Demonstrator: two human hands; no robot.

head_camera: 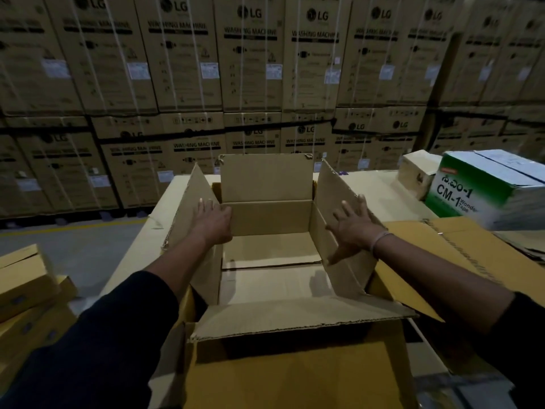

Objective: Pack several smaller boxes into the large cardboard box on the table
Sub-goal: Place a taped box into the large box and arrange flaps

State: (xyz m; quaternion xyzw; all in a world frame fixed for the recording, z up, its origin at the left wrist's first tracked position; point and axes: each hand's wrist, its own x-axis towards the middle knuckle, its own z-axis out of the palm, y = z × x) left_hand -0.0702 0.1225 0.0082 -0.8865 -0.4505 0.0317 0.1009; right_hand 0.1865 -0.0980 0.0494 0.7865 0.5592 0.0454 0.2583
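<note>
The large cardboard box (267, 218) stands open on the table in front of me, and I see nothing inside it but its bare floor. Its far flap stands upright and its near flap folds toward me. My left hand (211, 221) presses flat against the inner face of the left flap. My right hand (354, 224) lies flat with spread fingers on the right flap. Smaller yellow boxes (25, 286) are stacked at the lower left, off the table.
A green and white tape carton (483, 191) and a small brown box (417, 174) sit on the table at the right. A flattened yellow carton (472, 246) lies right of the big box. Tall stacks of washing machine cartons (250, 69) wall off the back.
</note>
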